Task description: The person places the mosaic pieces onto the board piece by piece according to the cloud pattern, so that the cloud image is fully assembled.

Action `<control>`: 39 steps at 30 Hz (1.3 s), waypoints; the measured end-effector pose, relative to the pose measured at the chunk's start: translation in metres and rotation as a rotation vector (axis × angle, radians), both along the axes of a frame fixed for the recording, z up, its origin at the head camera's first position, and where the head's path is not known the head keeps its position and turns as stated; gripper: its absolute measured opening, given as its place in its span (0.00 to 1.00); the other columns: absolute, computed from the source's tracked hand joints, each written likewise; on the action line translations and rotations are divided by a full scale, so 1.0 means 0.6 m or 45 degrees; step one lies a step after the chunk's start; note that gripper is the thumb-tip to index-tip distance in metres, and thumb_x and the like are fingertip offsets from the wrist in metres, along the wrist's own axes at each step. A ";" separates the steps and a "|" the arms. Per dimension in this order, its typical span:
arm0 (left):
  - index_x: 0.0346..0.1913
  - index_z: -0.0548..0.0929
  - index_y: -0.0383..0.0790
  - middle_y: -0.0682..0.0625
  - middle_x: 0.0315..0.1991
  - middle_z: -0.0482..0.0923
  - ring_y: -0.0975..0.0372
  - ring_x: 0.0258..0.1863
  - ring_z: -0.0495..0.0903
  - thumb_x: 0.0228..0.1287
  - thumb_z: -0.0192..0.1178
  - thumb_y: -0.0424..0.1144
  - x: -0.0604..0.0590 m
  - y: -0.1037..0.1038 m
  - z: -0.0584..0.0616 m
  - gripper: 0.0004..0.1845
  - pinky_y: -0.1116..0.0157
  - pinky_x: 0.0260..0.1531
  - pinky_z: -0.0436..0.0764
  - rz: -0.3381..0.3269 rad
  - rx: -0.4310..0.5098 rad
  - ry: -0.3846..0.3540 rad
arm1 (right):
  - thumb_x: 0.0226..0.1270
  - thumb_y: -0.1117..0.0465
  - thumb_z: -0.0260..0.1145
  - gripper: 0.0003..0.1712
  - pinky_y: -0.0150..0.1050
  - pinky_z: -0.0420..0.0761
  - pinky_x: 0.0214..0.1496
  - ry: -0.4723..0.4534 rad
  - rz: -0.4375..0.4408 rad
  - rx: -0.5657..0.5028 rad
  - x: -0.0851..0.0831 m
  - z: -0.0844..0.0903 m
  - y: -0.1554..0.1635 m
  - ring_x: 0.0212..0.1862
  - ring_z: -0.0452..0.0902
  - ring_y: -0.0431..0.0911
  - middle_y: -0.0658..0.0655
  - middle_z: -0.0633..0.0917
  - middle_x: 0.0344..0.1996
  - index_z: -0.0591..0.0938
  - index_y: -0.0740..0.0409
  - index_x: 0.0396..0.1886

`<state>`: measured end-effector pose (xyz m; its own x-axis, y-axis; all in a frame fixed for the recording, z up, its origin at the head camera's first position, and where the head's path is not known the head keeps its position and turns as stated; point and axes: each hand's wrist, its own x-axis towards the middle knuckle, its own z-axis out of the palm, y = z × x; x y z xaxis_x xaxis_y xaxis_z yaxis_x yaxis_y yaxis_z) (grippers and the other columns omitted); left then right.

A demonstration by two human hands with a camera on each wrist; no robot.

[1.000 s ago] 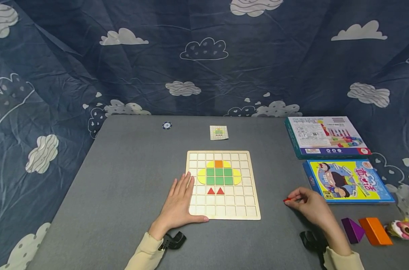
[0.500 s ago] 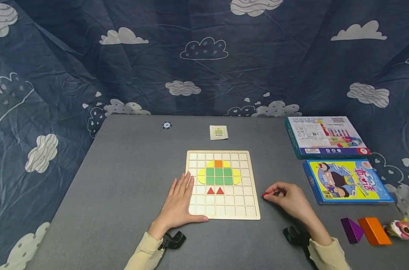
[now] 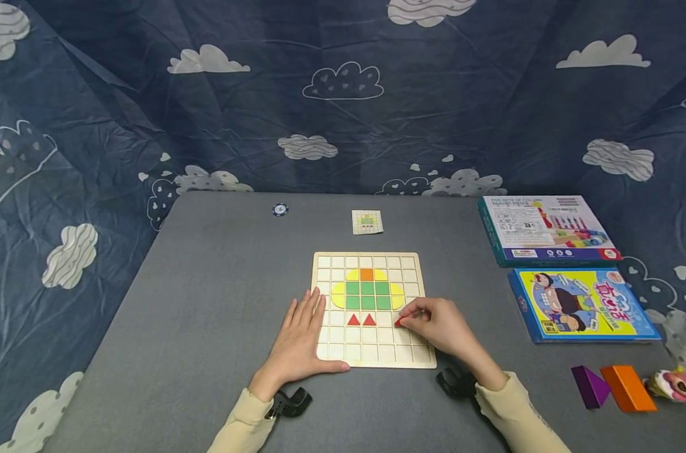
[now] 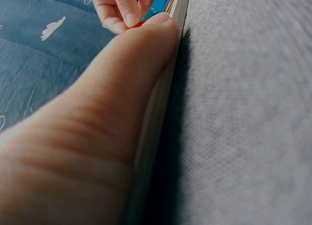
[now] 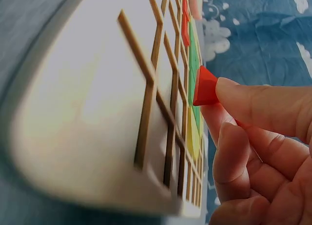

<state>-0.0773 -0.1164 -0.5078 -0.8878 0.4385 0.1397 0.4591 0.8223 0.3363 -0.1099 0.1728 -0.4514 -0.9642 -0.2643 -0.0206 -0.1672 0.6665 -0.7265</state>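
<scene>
A wooden grid board [image 3: 343,353] lies flat, with orange, green and yellow pieces set in its cells. Two red triangles [image 3: 369,320] sit in a row below the green squares. My left hand [image 3: 297,340] rests along the board's left side, fingers straight, thumb on the near edge. Over the board's right part, my right hand [image 3: 439,324] pinches another red triangle piece [image 5: 205,86] between thumb and fingertips; in the right wrist view it is just above the grid. The left wrist view shows mostly my left thumb [image 4: 117,83] against the board's edge.
A small pattern card [image 3: 367,223] and a round chip [image 3: 280,210] lie behind the board. To the right are a green-sided box [image 3: 546,229], a blue box [image 3: 586,305], a purple triangular block [image 3: 591,387], an orange block [image 3: 629,388] and a figurine [image 3: 678,384].
My right hand has moved left from beside the blue box to over the board, carrying the red triangle piece. My left hand has stayed in place.
</scene>
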 end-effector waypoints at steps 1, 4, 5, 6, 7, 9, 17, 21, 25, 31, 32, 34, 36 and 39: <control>0.74 0.47 0.30 0.38 0.74 0.40 0.50 0.73 0.39 0.39 0.58 0.78 0.000 0.000 0.000 0.69 0.52 0.69 0.38 0.000 0.000 -0.001 | 0.52 0.63 0.75 0.05 0.31 0.61 0.18 0.009 0.007 0.008 -0.001 -0.001 -0.005 0.17 0.64 0.39 0.43 0.79 0.17 0.85 0.52 0.25; 0.74 0.47 0.30 0.39 0.74 0.40 0.50 0.73 0.39 0.39 0.58 0.78 -0.001 0.000 0.000 0.69 0.52 0.69 0.38 0.003 -0.003 -0.004 | 0.52 0.62 0.75 0.04 0.32 0.61 0.18 0.012 0.024 0.021 -0.006 -0.003 -0.019 0.17 0.64 0.39 0.42 0.80 0.18 0.86 0.51 0.25; 0.74 0.47 0.30 0.39 0.75 0.40 0.50 0.73 0.39 0.39 0.58 0.78 -0.001 0.001 0.001 0.69 0.53 0.69 0.38 0.004 -0.006 -0.006 | 0.52 0.62 0.75 0.04 0.32 0.61 0.18 0.008 0.030 0.023 -0.008 -0.004 -0.023 0.17 0.65 0.39 0.42 0.80 0.19 0.86 0.51 0.25; 0.74 0.47 0.30 0.39 0.75 0.40 0.50 0.73 0.39 0.39 0.58 0.78 -0.001 0.001 0.001 0.69 0.53 0.69 0.38 0.005 -0.007 -0.008 | 0.52 0.62 0.75 0.04 0.32 0.61 0.18 0.005 0.038 0.022 -0.009 -0.004 -0.026 0.17 0.65 0.39 0.42 0.80 0.19 0.86 0.51 0.25; 0.74 0.47 0.30 0.39 0.75 0.40 0.50 0.73 0.39 0.39 0.59 0.78 -0.001 0.001 0.001 0.69 0.53 0.69 0.38 0.005 -0.005 -0.009 | 0.53 0.62 0.75 0.04 0.32 0.62 0.18 -0.003 0.040 0.023 -0.010 -0.004 -0.029 0.17 0.65 0.40 0.42 0.80 0.19 0.86 0.51 0.25; 0.74 0.47 0.30 0.39 0.75 0.40 0.50 0.73 0.39 0.39 0.59 0.78 -0.001 0.001 0.001 0.69 0.53 0.69 0.38 0.007 -0.002 -0.013 | 0.53 0.62 0.75 0.04 0.33 0.62 0.19 -0.008 0.052 0.026 -0.012 -0.006 -0.035 0.18 0.66 0.40 0.42 0.80 0.20 0.86 0.50 0.25; 0.74 0.46 0.31 0.39 0.75 0.40 0.51 0.73 0.38 0.39 0.58 0.78 0.000 0.001 0.002 0.69 0.53 0.69 0.37 0.009 -0.011 -0.018 | 0.54 0.63 0.74 0.04 0.34 0.65 0.21 -0.018 0.063 0.044 -0.016 -0.011 -0.043 0.19 0.68 0.39 0.41 0.81 0.20 0.86 0.50 0.25; 0.74 0.46 0.31 0.39 0.75 0.39 0.52 0.73 0.38 0.39 0.58 0.78 0.001 0.001 0.002 0.69 0.53 0.69 0.37 0.012 -0.012 -0.021 | 0.54 0.63 0.74 0.04 0.34 0.65 0.21 -0.001 0.070 0.057 -0.018 -0.013 -0.044 0.19 0.67 0.39 0.42 0.81 0.20 0.86 0.51 0.25; 0.74 0.47 0.31 0.39 0.75 0.40 0.51 0.73 0.38 0.40 0.58 0.79 0.001 0.001 0.002 0.69 0.53 0.69 0.37 0.012 -0.005 -0.018 | 0.55 0.62 0.73 0.02 0.35 0.64 0.20 0.004 0.067 0.078 -0.020 -0.014 -0.044 0.18 0.66 0.39 0.42 0.80 0.21 0.86 0.52 0.26; 0.74 0.47 0.30 0.39 0.75 0.40 0.51 0.73 0.38 0.40 0.56 0.79 0.001 0.001 0.001 0.69 0.53 0.69 0.37 0.011 -0.012 -0.015 | 0.55 0.61 0.74 0.03 0.36 0.66 0.23 0.048 0.076 0.104 -0.021 -0.015 -0.044 0.21 0.67 0.39 0.43 0.80 0.24 0.88 0.54 0.26; 0.74 0.47 0.30 0.39 0.75 0.40 0.51 0.73 0.38 0.40 0.56 0.80 0.001 0.001 0.001 0.69 0.53 0.69 0.37 0.011 -0.013 -0.015 | 0.55 0.61 0.74 0.03 0.36 0.66 0.23 0.054 0.076 0.107 -0.022 -0.015 -0.044 0.22 0.67 0.39 0.43 0.80 0.24 0.88 0.54 0.26; 0.74 0.47 0.30 0.39 0.75 0.40 0.51 0.73 0.38 0.40 0.56 0.80 0.001 0.001 0.001 0.69 0.53 0.69 0.37 0.011 -0.014 -0.015 | 0.54 0.61 0.74 0.02 0.36 0.67 0.25 0.061 0.070 0.115 -0.022 -0.014 -0.045 0.23 0.68 0.38 0.43 0.81 0.25 0.88 0.54 0.26; 0.74 0.46 0.30 0.39 0.75 0.40 0.51 0.73 0.38 0.40 0.56 0.80 0.001 0.001 0.001 0.69 0.53 0.69 0.37 0.010 -0.015 -0.014 | 0.53 0.62 0.74 0.02 0.37 0.67 0.26 0.055 0.056 0.121 -0.022 -0.014 -0.045 0.23 0.68 0.38 0.44 0.81 0.25 0.88 0.53 0.25; 0.74 0.46 0.30 0.39 0.75 0.40 0.51 0.73 0.38 0.40 0.57 0.79 0.001 0.001 0.001 0.69 0.53 0.69 0.37 0.010 -0.012 -0.015 | 0.53 0.62 0.75 0.03 0.37 0.67 0.26 0.046 0.041 0.135 -0.022 -0.014 -0.047 0.23 0.69 0.39 0.44 0.81 0.24 0.87 0.51 0.24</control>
